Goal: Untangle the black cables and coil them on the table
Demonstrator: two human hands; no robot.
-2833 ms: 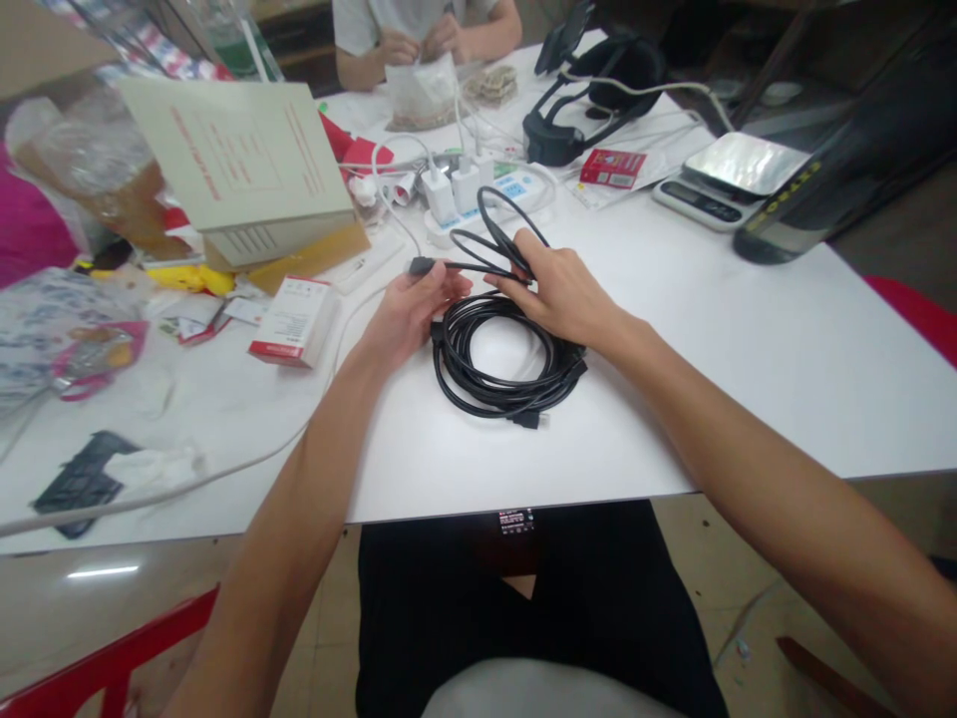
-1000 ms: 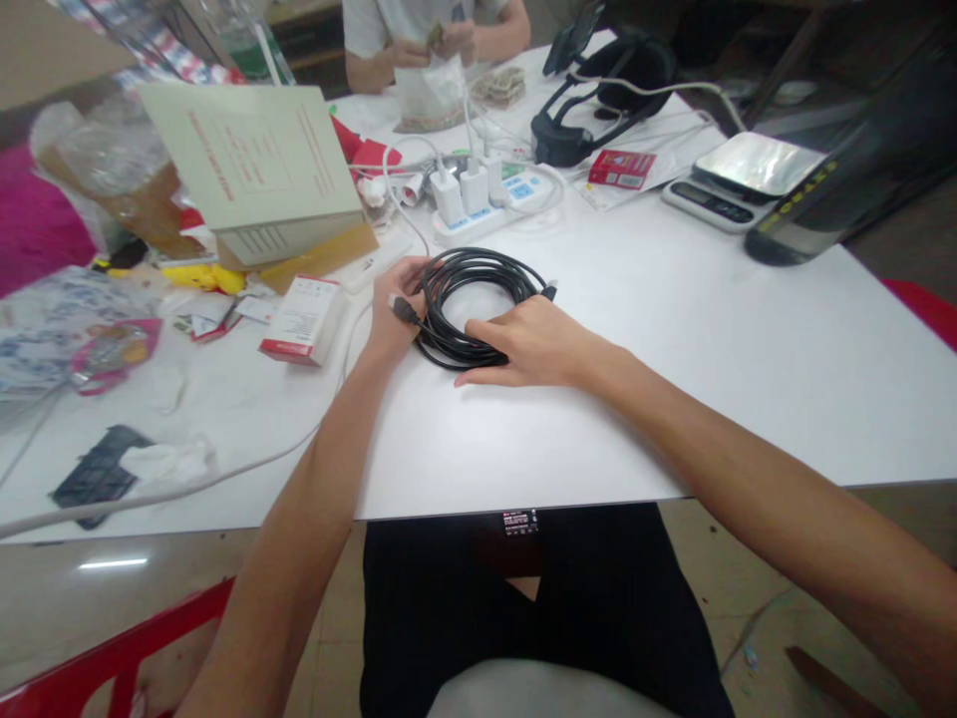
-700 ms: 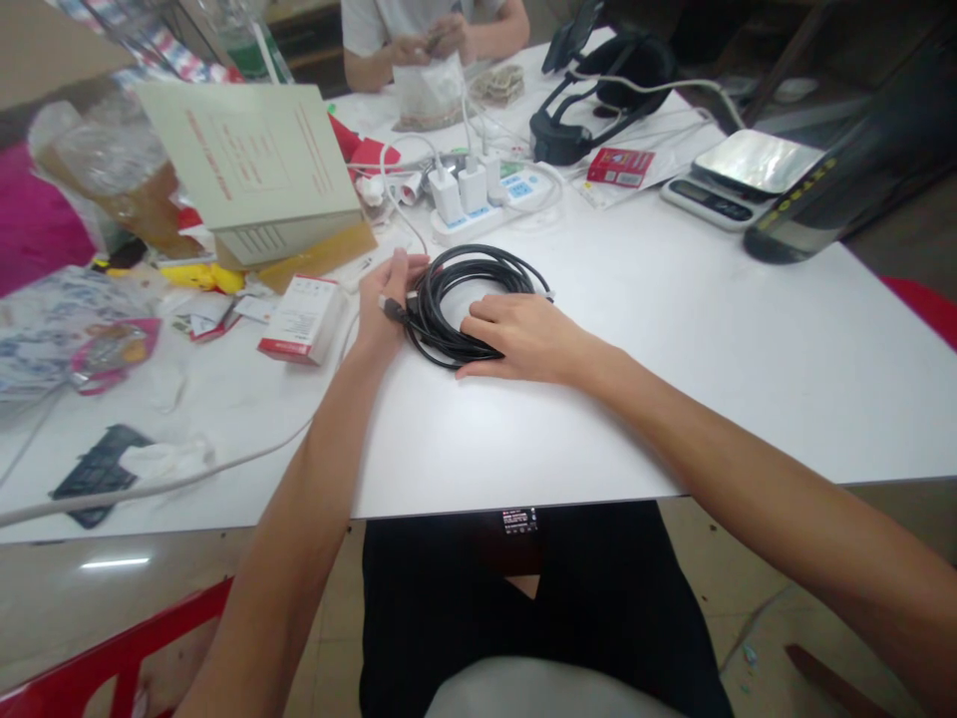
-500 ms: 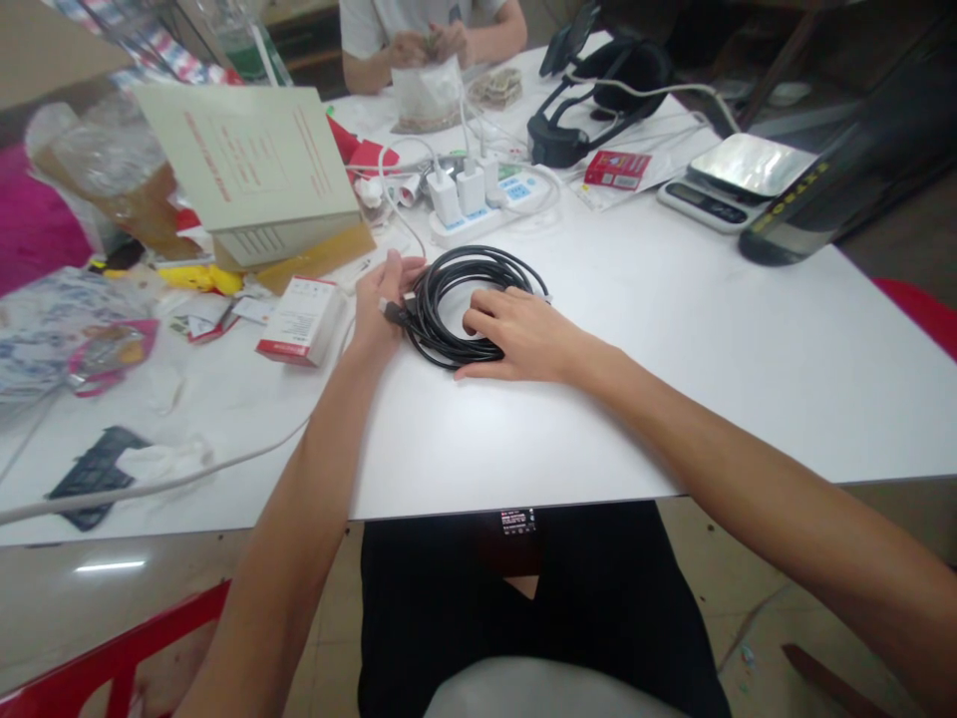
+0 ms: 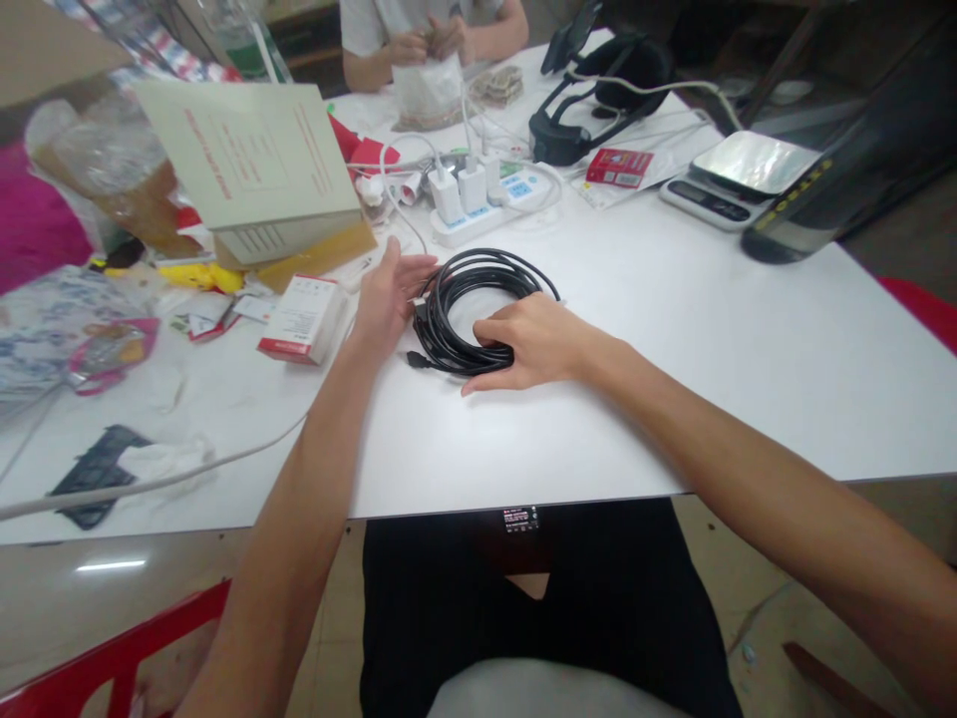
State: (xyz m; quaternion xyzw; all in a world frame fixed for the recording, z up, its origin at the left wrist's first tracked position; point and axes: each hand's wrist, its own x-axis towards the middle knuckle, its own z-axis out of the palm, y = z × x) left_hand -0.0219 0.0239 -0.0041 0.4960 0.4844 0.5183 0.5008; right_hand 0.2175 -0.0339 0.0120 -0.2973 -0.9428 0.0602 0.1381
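Observation:
A coiled black cable (image 5: 443,339) lies on the white table, with a black connector end (image 5: 419,360) sticking out at its lower left. My right hand (image 5: 534,344) grips the coil's near right side, the fingers curled inside the ring and the thumb outside it. At the coil's left edge, my left hand (image 5: 385,299) is open, palm facing the cable and fingers stretched out. Whether those fingertips touch the loops I cannot tell. A second plug end (image 5: 420,304) shows among the loops beside the left palm.
Beyond the coil is a white power strip (image 5: 468,227) with chargers. A red and white box (image 5: 300,319) and a propped folder (image 5: 250,165) stand left. At right are a scale (image 5: 714,204) and black bottle (image 5: 793,224). Across the table a person handles a plastic bag (image 5: 430,90).
The coil and my right hand have shifted slightly right and nearer. The connector end that lay against my left hand now rests apart from it, lower on the table.

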